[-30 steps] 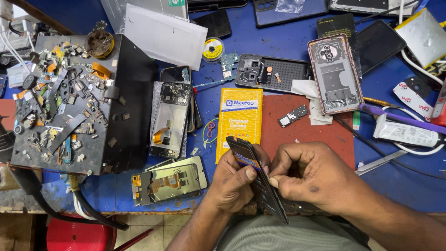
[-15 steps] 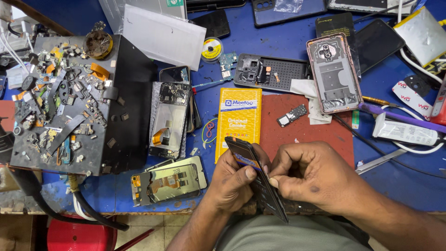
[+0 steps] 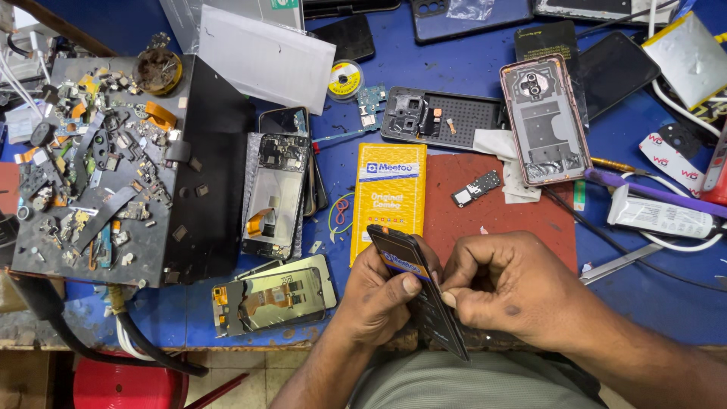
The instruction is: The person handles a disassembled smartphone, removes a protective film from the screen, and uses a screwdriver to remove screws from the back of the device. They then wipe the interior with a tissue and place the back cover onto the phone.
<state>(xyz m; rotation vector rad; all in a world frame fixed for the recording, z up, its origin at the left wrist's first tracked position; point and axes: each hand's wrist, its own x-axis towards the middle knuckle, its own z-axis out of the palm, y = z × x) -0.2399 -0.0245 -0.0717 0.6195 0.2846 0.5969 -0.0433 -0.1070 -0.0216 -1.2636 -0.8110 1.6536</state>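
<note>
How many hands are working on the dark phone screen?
2. The left hand holds the dark phone screen by its left edge; the right hand pinches its right edge. No other hands show.

The phone screen's [image 3: 420, 295] middle is hidden behind the left hand's [image 3: 379, 291] thumb and the right hand's [image 3: 507, 288] fingertips. Toward 12 o'clock, a dark phone [image 3: 469, 11] is cut by the frame's edge. The black tray's [image 3: 219, 151] parts are too small to identify.
</note>
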